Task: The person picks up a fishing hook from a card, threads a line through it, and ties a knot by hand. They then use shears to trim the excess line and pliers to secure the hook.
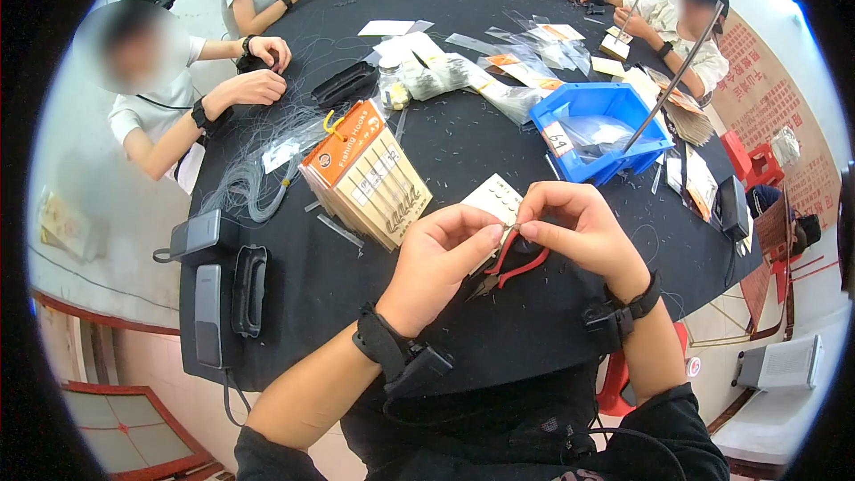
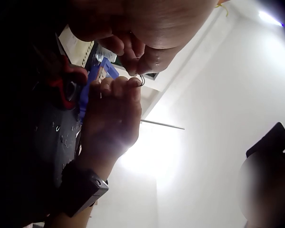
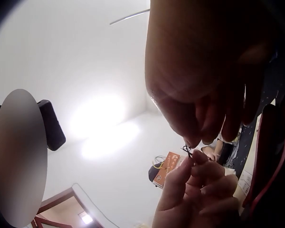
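My left hand [image 1: 441,254] and right hand [image 1: 579,227] meet fingertip to fingertip over the table. Each pinches part of a small dark fishing hook [image 3: 186,150], most of it hidden by the fingertips. Its curved bend shows between the thumbs in the left wrist view. Just below the hands lie red-handled pliers [image 1: 524,273], jaws toward the near left. Behind the fingers is a pale card [image 1: 494,196] with a row of small holes. To the left of my left hand stands a stack of orange-topped fishing hook cards [image 1: 361,169] with a yellow tie.
A blue bin [image 1: 606,98] with plastic bags and a metal rod stands beyond my right hand. Coiled clear line [image 1: 258,183] lies at left, near grey power banks [image 1: 209,303] and a black case [image 1: 251,289]. Bags and cards cover the far table; several people sit around it.
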